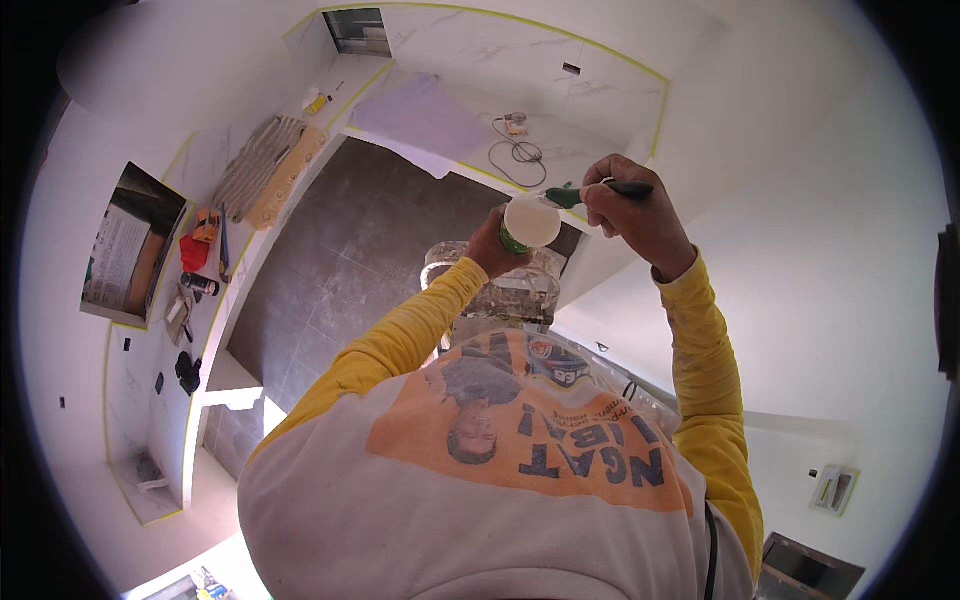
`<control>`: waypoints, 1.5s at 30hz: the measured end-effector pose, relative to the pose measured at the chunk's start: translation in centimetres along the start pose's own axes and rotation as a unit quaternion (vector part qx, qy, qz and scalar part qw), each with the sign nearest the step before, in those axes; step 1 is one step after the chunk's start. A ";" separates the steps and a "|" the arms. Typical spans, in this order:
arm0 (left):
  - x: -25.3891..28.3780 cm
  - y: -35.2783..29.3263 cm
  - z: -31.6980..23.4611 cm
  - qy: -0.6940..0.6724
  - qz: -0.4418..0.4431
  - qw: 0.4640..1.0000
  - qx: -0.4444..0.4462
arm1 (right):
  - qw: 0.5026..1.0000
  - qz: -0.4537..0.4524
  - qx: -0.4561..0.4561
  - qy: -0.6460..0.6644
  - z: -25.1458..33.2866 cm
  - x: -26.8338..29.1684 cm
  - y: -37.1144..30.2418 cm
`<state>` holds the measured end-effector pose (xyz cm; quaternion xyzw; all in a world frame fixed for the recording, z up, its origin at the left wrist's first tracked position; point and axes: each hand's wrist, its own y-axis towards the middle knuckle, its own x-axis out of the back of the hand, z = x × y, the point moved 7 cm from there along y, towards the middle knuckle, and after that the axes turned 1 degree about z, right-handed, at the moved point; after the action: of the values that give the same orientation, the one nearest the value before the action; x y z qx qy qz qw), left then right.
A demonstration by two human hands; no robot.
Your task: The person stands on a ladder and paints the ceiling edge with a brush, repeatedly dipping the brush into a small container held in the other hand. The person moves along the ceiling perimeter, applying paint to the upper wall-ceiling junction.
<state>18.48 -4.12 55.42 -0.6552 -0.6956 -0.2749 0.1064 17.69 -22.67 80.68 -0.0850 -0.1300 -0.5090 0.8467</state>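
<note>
- Left hand (pixel 488 244): curled closed round a small round container (pixel 533 221), pale disc-like face up, green outer wall partly under the fingers.
- Right hand (pixel 618 200): pinched narrow round a slim hand tool (pixel 566 197), dark green and black handle, pale tip.
- Tool tip: right at the container's upper rim; contact or slight gap, cannot tell.
- Container: in mid-air, held out in front of the chest, clear of any support; short of the front edge of the white marble-patterned L-shaped tabletop (pixel 575 140), over a paint-spattered stand (pixel 508 297).
- Pale face: contents or cover, cannot tell.
- For good handling, probably best: container level, left grip firm but not squeezing, wall not buckled.
- Tool: low angle, light strokes along the rim, any excess kept inside the container; wrist loose, handle gripped well back from the tip.
- Likely risk: drips if tilted; better to work with both hands close together.
- Tabletop, back run: lilac sheet (pixel 415 115) hanging over the front edge, toward the left corner; black coiled cable (pixel 522 150) near the front edge, farther right.
- Tabletop, left run: brown corrugated cardboard (pixel 262 165) nearer the inner corner; red pouch-like item (pixel 193 253) farther along.
</note>
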 end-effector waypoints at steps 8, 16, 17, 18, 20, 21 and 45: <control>-0.1 -0.2 0.1 -0.043 0.018 0.999 -0.024 | 0.981 -0.038 0.049 -0.186 -4.5 -4.1 2.7; 0.3 -0.4 -0.3 -0.028 0.005 0.999 -0.035 | 0.988 -0.058 0.079 -0.119 -4.5 -3.6 0.1; 0.3 -0.4 -0.3 -0.029 0.007 0.999 -0.035 | 0.985 -0.068 0.105 -0.115 -4.2 -3.9 -0.3; 0.3 -0.4 -0.5 -0.028 0.005 0.999 -0.035 | 0.985 -0.062 0.109 -0.117 -4.2 -4.5 -0.6; 0.5 -0.1 -0.4 -0.025 0.002 0.999 -0.029 | 0.979 -0.106 0.134 -0.111 -3.9 -4.1 -1.8; 0.5 -0.2 -0.3 -0.024 0.002 0.999 -0.024 | 0.980 -0.114 0.119 -0.114 -4.2 -4.0 -2.4; -0.3 0.2 -1.2 -0.040 0.002 0.996 -0.074 | 0.742 -0.166 0.461 0.459 7.6 17.4 -14.0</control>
<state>18.49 -5.03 56.27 -0.6732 -0.6758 -0.2987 0.0299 12.10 -41.72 93.46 0.5820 0.0434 -0.4969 0.6423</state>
